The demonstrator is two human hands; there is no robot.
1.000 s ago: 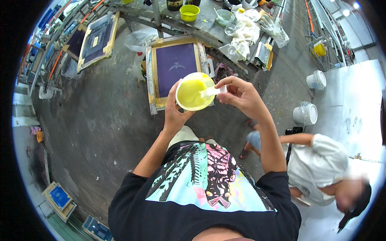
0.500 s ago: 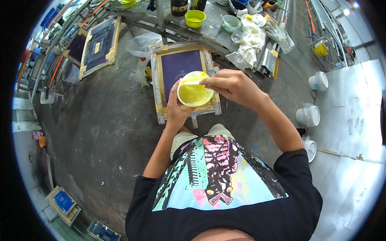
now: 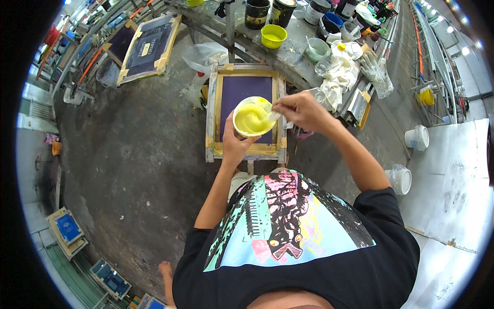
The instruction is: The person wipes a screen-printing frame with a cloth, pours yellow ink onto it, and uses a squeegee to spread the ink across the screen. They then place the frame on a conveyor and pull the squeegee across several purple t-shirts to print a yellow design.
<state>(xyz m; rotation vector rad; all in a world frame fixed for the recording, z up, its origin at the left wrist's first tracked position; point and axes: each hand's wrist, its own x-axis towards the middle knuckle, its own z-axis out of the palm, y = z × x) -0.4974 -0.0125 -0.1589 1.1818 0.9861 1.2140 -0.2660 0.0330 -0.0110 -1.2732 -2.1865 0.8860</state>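
Note:
My left hand (image 3: pixel 235 140) grips a white plastic cup (image 3: pixel 245 133) of yellow, paint-like liquid (image 3: pixel 248 116) from the side and below. Above the cup's right rim, my right hand (image 3: pixel 301 112) is closed on a pale stirrer (image 3: pixel 272 115) that dips into the swirled liquid. Beneath both, farther down, a screen-printing frame (image 3: pixel 212 113) with a purple mesh and taped border leans below the metal bench.
The bench (image 3: pixel 211 15) carries dark ink tubs (image 3: pixel 256 15), a yellow bowl (image 3: pixel 274 36) and white rags (image 3: pixel 343 72). Another screen (image 3: pixel 146 49) is at upper left. Lidded buckets (image 3: pixel 416 139) line the right. Another person's bare limb (image 3: pixel 168 283) shows at lower left.
The stirrer has moved around inside the cup with my right hand. The co-worker at the right has left that spot; a bare limb now shows at lower left. The view has shifted slightly.

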